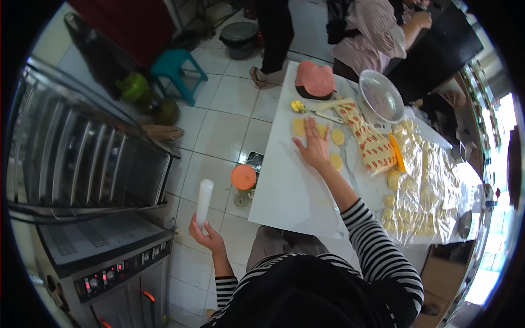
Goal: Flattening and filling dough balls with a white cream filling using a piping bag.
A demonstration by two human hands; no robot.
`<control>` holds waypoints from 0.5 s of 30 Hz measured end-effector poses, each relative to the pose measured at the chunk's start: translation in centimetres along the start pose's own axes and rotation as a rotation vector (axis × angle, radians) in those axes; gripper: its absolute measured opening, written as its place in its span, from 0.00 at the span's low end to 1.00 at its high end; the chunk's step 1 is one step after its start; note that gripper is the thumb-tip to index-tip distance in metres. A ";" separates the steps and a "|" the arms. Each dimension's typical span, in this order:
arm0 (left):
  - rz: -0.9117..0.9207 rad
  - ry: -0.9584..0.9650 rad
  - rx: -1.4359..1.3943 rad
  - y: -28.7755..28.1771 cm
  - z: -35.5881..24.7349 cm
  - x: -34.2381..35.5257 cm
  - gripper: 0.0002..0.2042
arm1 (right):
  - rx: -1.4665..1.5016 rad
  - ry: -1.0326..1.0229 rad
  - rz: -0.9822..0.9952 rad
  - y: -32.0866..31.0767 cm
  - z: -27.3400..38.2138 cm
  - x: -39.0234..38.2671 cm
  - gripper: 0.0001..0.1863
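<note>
My left hand [206, 238] is closed around the lower end of a smooth white rolling pin [204, 198], held upright beside the table over the tiled floor. On the white tabletop [295, 191] my right hand [314, 148] lies flat with fingers spread, touching flattened yellow dough pieces. One flat dough round [337, 136] sits just right of its fingers, and another dough round [335, 160] is near the wrist. Beyond the fingertips, yellow filling [298, 106] sits at the end of a utensil. A cream cloth with red prints [367, 136] lies to the right.
Dough balls under a clear plastic sheet [418, 180] cover the table's right side. Nearby are an orange scraper [398, 153], a metal bowl [381, 97] and a pink object [315, 79]. An oven [117, 273] and rack stand left, a teal stool [178, 71] behind. Other people stand beyond the table.
</note>
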State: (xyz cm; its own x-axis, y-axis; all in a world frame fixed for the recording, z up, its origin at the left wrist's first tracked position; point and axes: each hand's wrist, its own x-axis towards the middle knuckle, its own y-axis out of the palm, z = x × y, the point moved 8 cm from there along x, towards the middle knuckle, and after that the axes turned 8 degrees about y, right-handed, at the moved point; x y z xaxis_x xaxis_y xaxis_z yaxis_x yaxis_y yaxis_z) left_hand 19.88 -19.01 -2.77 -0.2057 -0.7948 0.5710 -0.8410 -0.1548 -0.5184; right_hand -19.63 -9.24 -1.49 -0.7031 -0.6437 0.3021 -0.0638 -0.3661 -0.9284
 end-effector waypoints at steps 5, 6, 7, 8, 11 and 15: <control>0.026 -0.006 -0.280 5.8 -2.6 1.1 0.17 | 0.249 0.104 0.150 -1.2 -3.1 0.0 0.36; 0.079 0.027 -0.326 7.3 -3.6 1.0 0.17 | 0.417 0.128 0.082 -3.5 -4.4 -0.5 0.34; 0.032 -0.006 -0.353 7.9 -4.0 0.8 0.19 | 0.394 0.201 0.049 -5.9 -6.2 -1.4 0.34; -0.011 -0.041 -0.378 8.3 -4.6 0.6 0.20 | 0.472 0.213 -0.052 -9.3 -7.7 -2.6 0.34; -0.015 -0.074 -0.460 10.4 -8.1 0.2 0.22 | 0.473 0.452 -0.341 -16.8 -17.7 -9.5 0.32; 0.030 0.022 -0.579 13.3 -13.9 -1.2 0.22 | 0.776 0.828 -1.052 -24.2 -37.0 -30.1 0.17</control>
State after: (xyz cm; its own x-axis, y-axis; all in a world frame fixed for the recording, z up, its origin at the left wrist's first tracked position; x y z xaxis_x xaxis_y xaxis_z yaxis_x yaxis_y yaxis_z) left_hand 2.00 -12.02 -1.50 -0.2384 -0.7806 0.5777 -0.9702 0.2185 -0.1051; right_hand -23.16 43.87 3.92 -0.7773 0.5629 0.2810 -0.5780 -0.8153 0.0347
